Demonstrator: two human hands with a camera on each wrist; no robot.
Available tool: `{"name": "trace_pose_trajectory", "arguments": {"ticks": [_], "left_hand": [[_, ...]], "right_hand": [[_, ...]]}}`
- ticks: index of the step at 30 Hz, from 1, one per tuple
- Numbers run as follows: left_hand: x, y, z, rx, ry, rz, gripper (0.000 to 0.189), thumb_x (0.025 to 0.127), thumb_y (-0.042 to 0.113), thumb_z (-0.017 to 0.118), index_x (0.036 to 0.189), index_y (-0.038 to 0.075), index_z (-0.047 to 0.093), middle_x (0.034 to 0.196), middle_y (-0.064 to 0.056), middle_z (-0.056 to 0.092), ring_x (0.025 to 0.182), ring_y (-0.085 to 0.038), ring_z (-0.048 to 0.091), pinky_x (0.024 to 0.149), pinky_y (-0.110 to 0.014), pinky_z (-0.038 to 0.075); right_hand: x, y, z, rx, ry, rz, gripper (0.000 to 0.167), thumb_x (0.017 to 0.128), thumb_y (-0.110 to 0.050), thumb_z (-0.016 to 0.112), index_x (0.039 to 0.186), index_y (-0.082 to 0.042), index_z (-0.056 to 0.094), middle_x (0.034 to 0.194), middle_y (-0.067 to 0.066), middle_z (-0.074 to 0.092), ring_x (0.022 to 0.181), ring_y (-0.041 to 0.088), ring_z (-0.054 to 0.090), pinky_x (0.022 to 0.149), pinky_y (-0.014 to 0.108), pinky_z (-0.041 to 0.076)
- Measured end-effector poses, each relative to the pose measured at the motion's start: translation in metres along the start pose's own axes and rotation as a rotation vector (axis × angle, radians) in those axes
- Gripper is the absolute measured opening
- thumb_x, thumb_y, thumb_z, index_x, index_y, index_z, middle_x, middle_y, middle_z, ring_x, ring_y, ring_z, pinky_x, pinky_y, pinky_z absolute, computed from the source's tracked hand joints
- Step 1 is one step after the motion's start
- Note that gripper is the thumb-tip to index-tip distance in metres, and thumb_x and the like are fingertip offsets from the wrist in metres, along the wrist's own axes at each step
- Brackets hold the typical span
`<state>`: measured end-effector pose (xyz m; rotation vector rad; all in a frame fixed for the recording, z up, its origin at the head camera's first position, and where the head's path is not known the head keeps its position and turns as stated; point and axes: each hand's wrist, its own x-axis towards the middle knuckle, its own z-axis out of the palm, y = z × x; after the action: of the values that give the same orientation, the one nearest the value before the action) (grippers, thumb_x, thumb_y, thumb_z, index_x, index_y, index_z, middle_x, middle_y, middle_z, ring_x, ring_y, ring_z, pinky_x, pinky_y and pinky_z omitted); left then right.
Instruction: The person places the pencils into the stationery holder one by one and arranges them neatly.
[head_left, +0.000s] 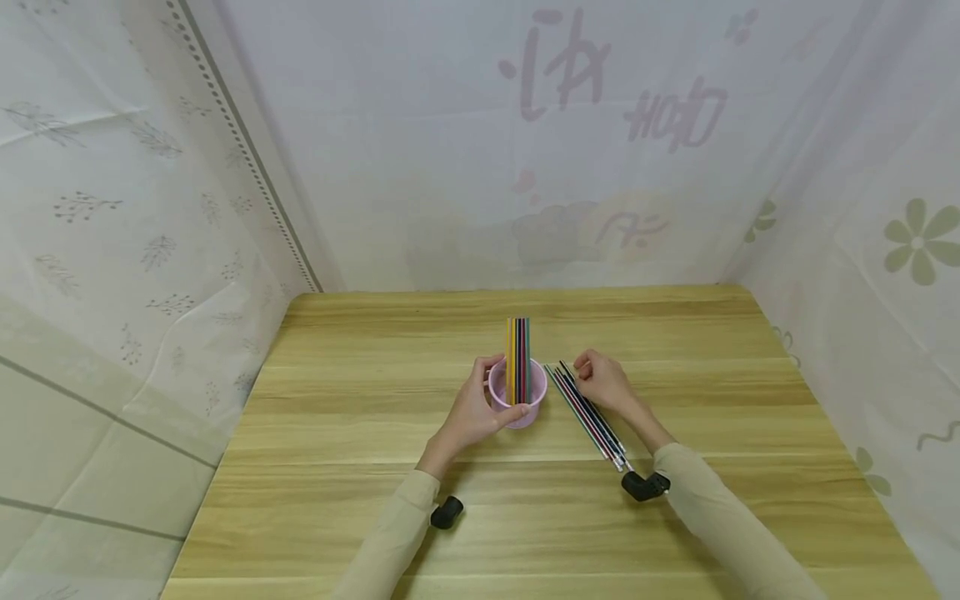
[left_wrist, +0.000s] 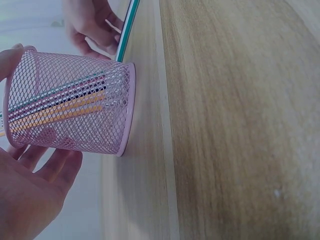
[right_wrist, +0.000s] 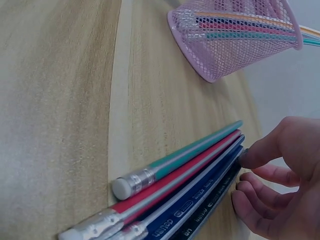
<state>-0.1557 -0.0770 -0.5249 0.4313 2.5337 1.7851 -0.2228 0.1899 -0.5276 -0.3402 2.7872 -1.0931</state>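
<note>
My left hand grips a pink mesh pencil cup round its side, thumb near the front of the rim. Several pencils in yellow, black, red and green stand in the cup, and through the mesh their lower ends show near its base. To the right of the cup, a bundle of loose pencils lies slantwise on the table, white erasers toward the person. Beside the far ends of this bundle is my right hand, fingers loosely bent. Its thumb is close to the dark pencils; whether it touches one is unclear.
The wood-grain table stretches to both sides and behind the cup. Patterned cloth hangs behind the table, with more at the left and right. A black wrist device sits just beyond the bundle's near end.
</note>
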Motion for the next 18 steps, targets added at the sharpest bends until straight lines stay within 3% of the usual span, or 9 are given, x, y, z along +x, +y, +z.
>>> {"name": "trace_pose_trajectory", "arguments": {"ticks": [9,14,18], "left_hand": [[-0.001,0.001,0.000,0.024,-0.004,0.005,0.086,0.077,0.024,0.089,0.146,0.013,0.039,0.146,-0.008,0.052,0.117,-0.027,0.061,0.095,-0.042,0.056],[-0.001,0.002,-0.001,0.021,-0.009,0.002,0.085,0.078,0.024,0.088,0.146,0.013,0.038,0.145,-0.009,0.053,0.114,-0.027,0.062,0.090,-0.035,0.057],[-0.001,0.001,-0.001,0.021,-0.011,0.004,0.085,0.078,0.024,0.089,0.146,0.013,0.038,0.145,-0.009,0.053,0.116,-0.027,0.061,0.091,-0.037,0.057]], "right_hand": [[0.011,-0.004,0.002,-0.107,-0.002,-0.024,0.029,0.078,0.003,0.062,0.107,0.004,0.062,0.081,0.009,0.061,0.071,0.020,0.055,0.064,0.030,0.045],[0.015,-0.009,0.001,-0.151,-0.038,-0.027,0.033,0.077,0.006,0.060,0.110,0.005,0.061,0.084,0.012,0.064,0.074,0.024,0.059,0.066,0.036,0.052],[0.017,-0.012,0.001,-0.217,-0.063,-0.046,0.037,0.076,0.006,0.061,0.112,0.004,0.061,0.088,0.014,0.066,0.078,0.027,0.060,0.070,0.041,0.054]]}}
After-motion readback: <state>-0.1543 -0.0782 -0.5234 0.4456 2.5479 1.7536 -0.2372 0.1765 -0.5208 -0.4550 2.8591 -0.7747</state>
